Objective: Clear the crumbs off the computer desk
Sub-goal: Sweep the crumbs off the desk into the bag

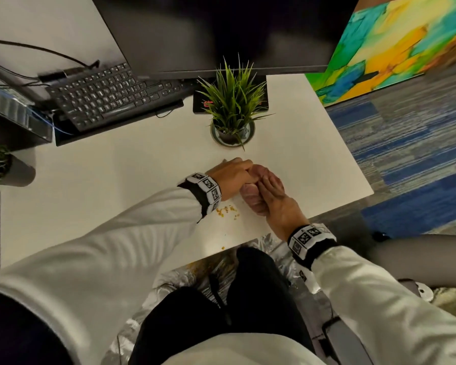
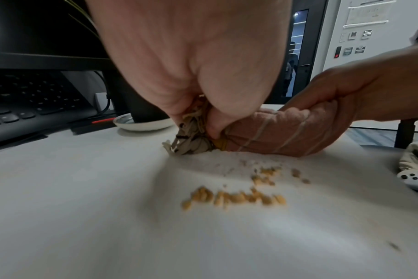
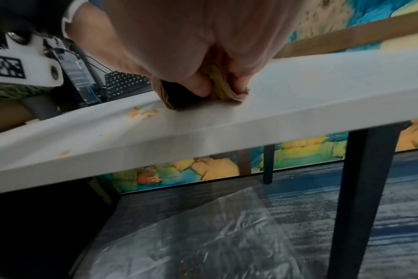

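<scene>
A rolled pink cloth (image 1: 253,202) with pale stripes lies on the white desk (image 1: 116,180) near its front right edge. My left hand (image 1: 231,177) pinches the cloth's fringed end (image 2: 191,139), fingers curled round it. My right hand (image 1: 277,204) grips the other end of the cloth (image 3: 223,88) between thumb and fingers. Yellow crumbs (image 1: 228,211) lie in a small heap on the desk just below my left wrist, on the near side of the cloth (image 2: 284,132). In the left wrist view the crumbs (image 2: 239,197) lie in a loose line. One stray crumb (image 1: 223,248) sits at the desk's front edge.
A potted plant (image 1: 232,111) stands just behind my hands. A black keyboard (image 1: 108,93) and a monitor (image 1: 221,30) sit at the back. Another plant (image 1: 0,164) is at the far left. Clear plastic sheeting (image 3: 203,236) lies on the floor under the front edge. A colourful painting (image 1: 392,43) leans at the right.
</scene>
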